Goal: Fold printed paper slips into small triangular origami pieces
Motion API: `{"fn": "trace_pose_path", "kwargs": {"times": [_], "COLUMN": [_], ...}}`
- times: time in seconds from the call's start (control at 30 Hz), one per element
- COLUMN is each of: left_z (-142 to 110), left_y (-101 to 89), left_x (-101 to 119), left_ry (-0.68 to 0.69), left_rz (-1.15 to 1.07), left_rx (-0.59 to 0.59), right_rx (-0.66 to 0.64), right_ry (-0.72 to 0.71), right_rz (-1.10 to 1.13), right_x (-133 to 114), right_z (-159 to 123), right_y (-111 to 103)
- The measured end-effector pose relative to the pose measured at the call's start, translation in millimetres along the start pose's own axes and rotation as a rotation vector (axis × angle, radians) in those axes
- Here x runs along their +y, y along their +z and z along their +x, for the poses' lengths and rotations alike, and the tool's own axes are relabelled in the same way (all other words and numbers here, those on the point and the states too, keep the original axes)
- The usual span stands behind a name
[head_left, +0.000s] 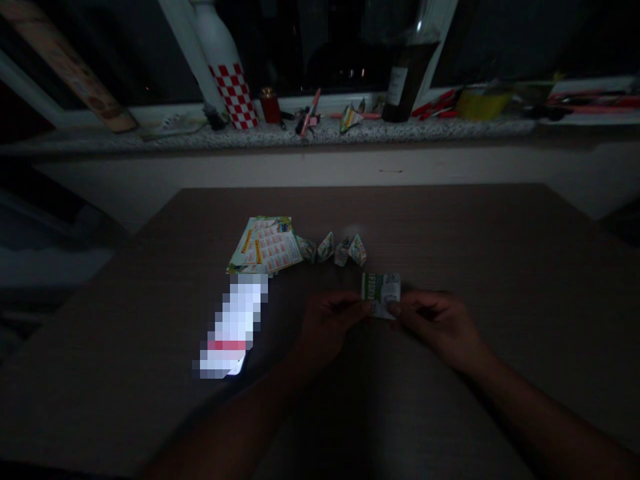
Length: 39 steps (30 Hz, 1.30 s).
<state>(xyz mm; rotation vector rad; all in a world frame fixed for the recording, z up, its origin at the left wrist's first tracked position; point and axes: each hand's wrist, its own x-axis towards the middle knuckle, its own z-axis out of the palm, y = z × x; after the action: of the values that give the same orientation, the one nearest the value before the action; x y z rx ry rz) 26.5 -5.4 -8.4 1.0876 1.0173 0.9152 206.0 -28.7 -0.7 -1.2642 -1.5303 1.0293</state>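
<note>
Between my two hands is a small folded piece of printed paper [381, 290], green and white, roughly square. My left hand [333, 323] pinches its left edge between thumb and fingers. At its lower right edge, my right hand [443, 327] grips it with the thumb on top. Just beyond it stand several small folded paper shapes [357, 251] in a row, pointed and printed in colour. A fanned stack of printed paper sheets [273, 247] lies to their left, touching or very near the leftmost shape.
A lit phone [235, 327] with a blurred screen lies left of my hands on the wooden table [450, 233]. Along the granite windowsill [280, 137] stand a red-and-white checkered bottle [235, 93], a dark bottle [400, 87], a small red jar [270, 107] and loose items. The room is dim.
</note>
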Motion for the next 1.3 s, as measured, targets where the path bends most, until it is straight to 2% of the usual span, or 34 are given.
{"fn": "trace_pose_path", "kwargs": {"times": [0.5, 0.93, 1.1, 1.3], "left_z": [1.4, 2.6, 1.4, 1.1], "left_y": [-1.6, -4.5, -3.1, -3.3], "left_x": [-0.8, -5.5, -4.3, -3.0], "left_ry": [-0.067, -0.084, -0.12, -0.101], "left_rz": [0.025, 0.054, 0.038, 0.066], "left_rx": [-0.063, -0.105, -0.101, -0.127], "right_rx": [-0.027, 0.042, 0.083, 0.084], "right_ry": [-0.06, -0.114, -0.108, -0.104], "right_rz": [-0.073, -0.132, -0.158, -0.152], "right_x": [4.8, 8.7, 8.0, 9.4], "right_z": [-2.1, -3.9, -3.9, -3.7], "right_y": [-6.0, -7.2, -8.6, -8.5]}}
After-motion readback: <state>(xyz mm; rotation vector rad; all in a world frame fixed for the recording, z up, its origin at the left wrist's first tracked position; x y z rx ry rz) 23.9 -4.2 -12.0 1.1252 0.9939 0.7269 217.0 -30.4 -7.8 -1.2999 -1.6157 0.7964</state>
